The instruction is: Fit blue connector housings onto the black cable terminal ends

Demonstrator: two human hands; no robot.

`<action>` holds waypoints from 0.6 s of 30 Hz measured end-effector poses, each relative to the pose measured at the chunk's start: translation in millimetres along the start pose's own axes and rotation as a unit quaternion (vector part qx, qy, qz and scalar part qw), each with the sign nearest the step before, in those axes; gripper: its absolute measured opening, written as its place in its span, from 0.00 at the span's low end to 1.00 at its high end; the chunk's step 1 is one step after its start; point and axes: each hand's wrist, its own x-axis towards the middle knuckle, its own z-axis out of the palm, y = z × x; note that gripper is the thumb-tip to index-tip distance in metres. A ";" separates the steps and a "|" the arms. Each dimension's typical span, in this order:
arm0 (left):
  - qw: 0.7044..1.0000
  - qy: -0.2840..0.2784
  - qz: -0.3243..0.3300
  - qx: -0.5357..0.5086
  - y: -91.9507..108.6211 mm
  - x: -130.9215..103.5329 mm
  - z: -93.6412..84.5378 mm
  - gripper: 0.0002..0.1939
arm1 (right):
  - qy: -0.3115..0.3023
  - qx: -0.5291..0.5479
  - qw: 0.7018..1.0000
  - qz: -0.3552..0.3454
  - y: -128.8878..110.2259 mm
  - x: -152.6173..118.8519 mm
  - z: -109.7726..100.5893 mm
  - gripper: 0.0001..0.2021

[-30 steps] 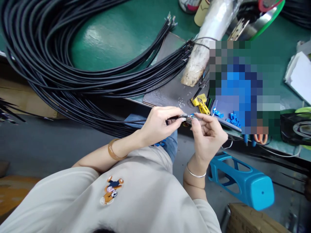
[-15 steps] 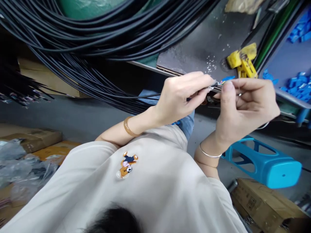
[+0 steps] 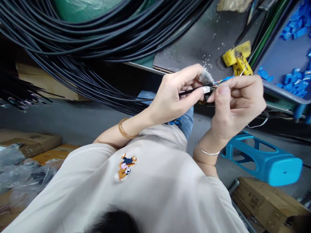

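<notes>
A black cable [image 3: 188, 92] runs through my left hand [image 3: 178, 90], gripped between thumb and fingers. From its stripped end, thin coloured wires [image 3: 217, 83] reach across to my right hand [image 3: 239, 100]. The thumb and forefinger of that hand are pinched on the wires, partly hiding them. A blue piece [image 3: 227, 78] shows just above the right fingertips. Silvery, crumpled material [image 3: 206, 77] sticks up by my left forefinger; it looks like foil or braid from the cable. One thin white strand [image 3: 243, 71] slants up beyond my right forefinger.
A big bundle of black cables [image 3: 102, 42] hangs over the bench at the left. A yellow tool [image 3: 239, 58] lies on the dark bench top [image 3: 194, 45]. Further right is a tray [image 3: 274, 58] of small blue parts. Below stand a blue stool [image 3: 284, 170] and cardboard boxes [image 3: 264, 202].
My left fingers have shifted, so the cable now shows between thumb and fingers and the silvery material stands up. My right hand has moved slightly left, still pinching.
</notes>
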 end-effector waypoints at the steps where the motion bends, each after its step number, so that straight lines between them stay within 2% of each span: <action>1: 0.999 -0.016 0.023 -0.028 0.7 0.2 -2.5 0.04 | -0.006 0.013 1.000 -0.001 0.7 -0.7 -1.0 0.08; 4: 0.994 -0.061 0.052 -0.080 1.8 2.4 -9.6 0.04 | 0.003 0.027 1.000 -0.013 1.9 -1.2 -3.8 0.10; 8: 0.987 -0.076 0.073 -0.121 -0.5 7.2 -13.4 0.06 | 0.090 0.080 0.992 -0.038 -0.1 4.4 -6.7 0.11; 10: 0.985 -0.090 0.087 -0.122 -3.1 9.7 -13.4 0.06 | 0.078 0.093 0.992 -0.034 -0.6 8.5 -8.7 0.09; 14: 0.988 -0.096 0.096 -0.069 -7.2 14.8 -12.6 0.08 | 0.009 0.051 0.998 -0.026 1.4 12.9 -13.8 0.14; 18: 0.992 -0.070 0.093 -0.053 -6.9 17.8 -9.9 0.07 | 0.031 -0.030 0.998 -0.036 1.4 13.6 -15.2 0.13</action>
